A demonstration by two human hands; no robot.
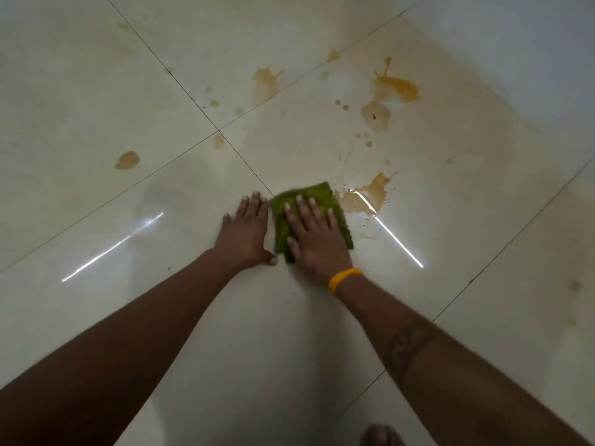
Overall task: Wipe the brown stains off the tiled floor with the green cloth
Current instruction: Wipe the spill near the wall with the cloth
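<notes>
Nearest to me, my left hand [245,231] lies flat on the tiled floor [161,317], fingers straight and holding nothing. Just right of it, my right hand [314,235], with a yellow wristband [344,280], presses the green cloth [317,194] flat under spread fingers. The cloth's far right corner is just beside a wet brown stain [367,196]. Farther away, more brown stains [394,86] are scattered over the tiles, left and right.

Glossy smooth tiled floor [96,91]; green cloth [283,226] looks nubbly, perhaps microfibre.
</notes>
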